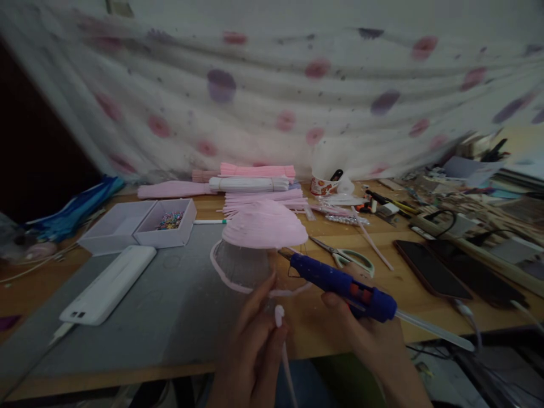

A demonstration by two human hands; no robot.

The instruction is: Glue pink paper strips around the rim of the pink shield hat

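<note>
My left hand point(255, 345) pinches a pale pink pipe cleaner point(279, 316) whose top end is curled into a small tight loop; its tail hangs down below my fingers. In my right hand point(369, 340) is a blue hot glue gun point(327, 276), with a clear glue stick point(433, 328) sticking out of its back. The nozzle points up and left, close to a pink domed cap point(266, 225). Beneath that cap stands a see-through flared piece point(244, 265) with a pink fuzzy rim. My left fingertips partly cover this rim.
Bundles of pink and white pipe cleaners point(259, 184) lie behind. A white box point(165, 224) of colourful pins and a white power bank point(108, 286) are on the left. Scissors point(357, 260), phones point(431, 269), a power strip point(493, 260) and a paper cup point(323, 186) are on the right.
</note>
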